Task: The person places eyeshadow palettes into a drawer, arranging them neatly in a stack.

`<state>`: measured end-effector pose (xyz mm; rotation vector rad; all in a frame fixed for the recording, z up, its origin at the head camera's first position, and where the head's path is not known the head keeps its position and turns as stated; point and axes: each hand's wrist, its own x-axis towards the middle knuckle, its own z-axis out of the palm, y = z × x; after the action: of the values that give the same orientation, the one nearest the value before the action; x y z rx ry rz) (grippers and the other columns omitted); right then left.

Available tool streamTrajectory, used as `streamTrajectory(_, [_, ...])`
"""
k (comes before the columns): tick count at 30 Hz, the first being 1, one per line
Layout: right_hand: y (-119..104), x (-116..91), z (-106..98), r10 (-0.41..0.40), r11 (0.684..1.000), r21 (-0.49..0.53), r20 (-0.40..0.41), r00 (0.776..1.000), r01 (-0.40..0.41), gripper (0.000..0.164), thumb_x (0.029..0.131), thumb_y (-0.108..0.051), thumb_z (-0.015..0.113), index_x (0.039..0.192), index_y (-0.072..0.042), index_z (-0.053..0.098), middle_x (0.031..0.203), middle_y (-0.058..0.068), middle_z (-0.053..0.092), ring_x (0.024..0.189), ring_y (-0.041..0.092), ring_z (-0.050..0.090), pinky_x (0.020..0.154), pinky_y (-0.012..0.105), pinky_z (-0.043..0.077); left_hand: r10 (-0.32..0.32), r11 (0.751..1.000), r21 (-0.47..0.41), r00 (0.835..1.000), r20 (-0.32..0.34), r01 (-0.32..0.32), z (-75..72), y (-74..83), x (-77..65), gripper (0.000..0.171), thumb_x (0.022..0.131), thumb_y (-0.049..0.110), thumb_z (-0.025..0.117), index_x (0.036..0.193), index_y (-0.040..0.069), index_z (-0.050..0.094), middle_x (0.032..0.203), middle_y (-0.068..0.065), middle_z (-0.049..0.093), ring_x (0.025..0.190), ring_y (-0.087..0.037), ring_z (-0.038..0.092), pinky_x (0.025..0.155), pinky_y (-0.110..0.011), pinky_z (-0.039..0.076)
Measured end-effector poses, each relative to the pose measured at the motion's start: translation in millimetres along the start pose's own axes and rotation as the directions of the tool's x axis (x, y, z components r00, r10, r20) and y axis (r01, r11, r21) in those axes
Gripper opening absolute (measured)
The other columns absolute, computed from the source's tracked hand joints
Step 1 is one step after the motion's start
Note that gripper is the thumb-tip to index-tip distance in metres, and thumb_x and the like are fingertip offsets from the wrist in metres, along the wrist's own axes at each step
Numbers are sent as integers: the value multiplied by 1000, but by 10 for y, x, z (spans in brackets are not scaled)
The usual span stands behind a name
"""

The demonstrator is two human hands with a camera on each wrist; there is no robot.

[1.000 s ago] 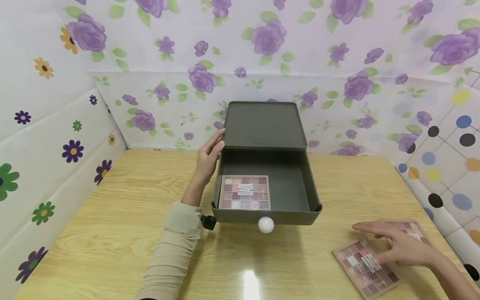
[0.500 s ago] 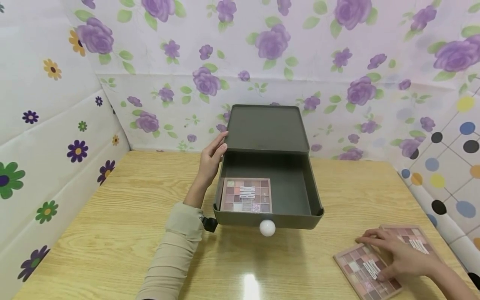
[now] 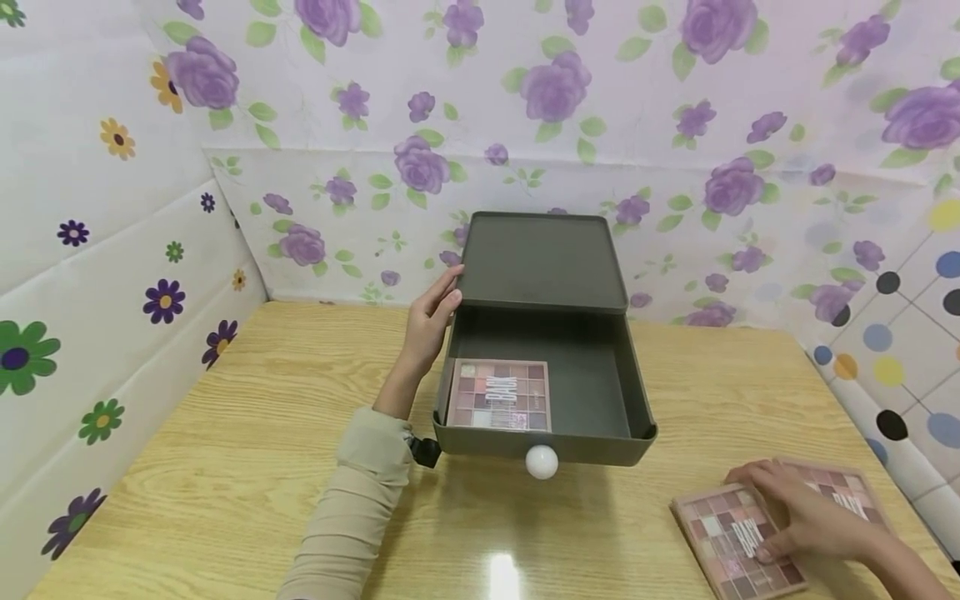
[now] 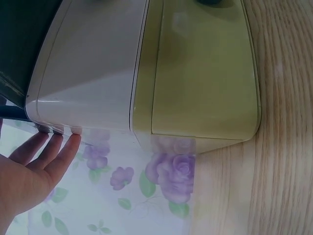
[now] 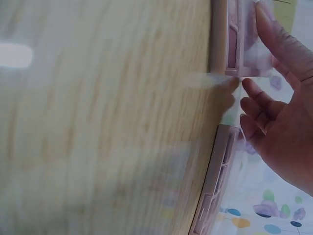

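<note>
A grey-green drawer (image 3: 592, 392) with a white round knob (image 3: 542, 462) stands pulled out of a small chest (image 3: 543, 258). Inside, at its left, lies an eyeshadow palette (image 3: 501, 396). My left hand (image 3: 427, 329) rests against the chest's left side; in the left wrist view, straight fingertips (image 4: 61, 152) touch the pale casing. Over at the right, my right hand (image 3: 802, 517) pinches a second palette (image 3: 731, 542), thumb on its cover and fingers at its far edge. A third palette (image 3: 840, 492) lies partly hidden behind that hand.
The chest has a pale tier (image 4: 93, 63) and a yellow-green tier (image 4: 205, 73) beneath the drawer. A wooden table (image 3: 300, 392) carries everything. Flowered sheeting (image 3: 360, 208) stands behind and at the left, dotted sheeting (image 3: 892, 367) at the right.
My right hand has come down onto the nearer palette and its fingers have closed at the edge; that palette's left edge has tipped up slightly. My left hand stays at the chest.
</note>
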<state>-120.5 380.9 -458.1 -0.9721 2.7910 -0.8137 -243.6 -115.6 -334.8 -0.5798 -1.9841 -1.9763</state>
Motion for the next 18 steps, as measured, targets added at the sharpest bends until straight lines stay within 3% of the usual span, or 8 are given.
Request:
streamTrajectory(4, [-29, -6, -43, 65, 993, 101, 38, 997, -68, 77, 63, -34, 79, 127, -12, 44, 108, 3, 51, 95, -6, 39, 71, 17, 36, -5, 1000, -12, 1000, 6, 6, -39, -158, 43, 45, 92, 9, 44, 136, -3, 42, 144, -18, 33, 125, -20, 39, 70, -22, 40])
streamTrajectory(7, [-48, -8, -57, 85, 988, 127, 69, 994, -93, 78, 65, -34, 78, 129, -9, 41, 106, 8, 47, 83, -1, 38, 62, 19, 35, -11, 1000, -15, 1000, 7, 11, -65, -256, 59, 45, 92, 12, 45, 136, 1, 43, 145, -14, 33, 130, -22, 34, 77, -26, 42])
streamTrajectory(10, [-58, -14, -59, 97, 984, 145, 72, 993, -107, 79, 66, -33, 78, 131, -7, 40, 114, 9, 47, 89, -5, 41, 66, 17, 38, -9, 1000, -12, 1000, 5, 9, -66, -280, 56, 46, 92, 17, 47, 136, 4, 44, 145, -10, 34, 131, -20, 34, 84, -34, 43])
streamTrajectory(13, [-54, -24, -79, 101, 973, 200, 90, 991, -117, 80, 71, -28, 76, 136, -6, 36, 119, 2, 49, 97, -6, 45, 71, 15, 41, 7, 1000, -3, 1000, 1, -7, -60, -287, 55, 48, 91, 22, 47, 136, 5, 45, 145, -11, 35, 130, -19, 35, 87, -41, 42])
streamTrajectory(17, [-80, -26, -128, 104, 959, 253, 93, 990, -125, 78, 76, -22, 73, 139, -4, 32, 117, -9, 50, 96, -4, 51, 71, 17, 45, 16, 1000, 3, 1000, -1, -16, -58, -286, 58, 50, 90, 25, 47, 136, 5, 45, 145, -9, 35, 131, -20, 35, 90, -47, 41])
streamTrajectory(18, [-92, -20, -143, 109, 953, 272, 102, 989, -133, 77, 76, -21, 72, 139, -3, 31, 118, -6, 51, 94, -2, 53, 70, 19, 47, 14, 1000, 1, 1000, 0, -14, -62, -284, 60, 50, 90, 24, 47, 136, 5, 45, 145, -9, 35, 131, -19, 35, 90, -47, 41])
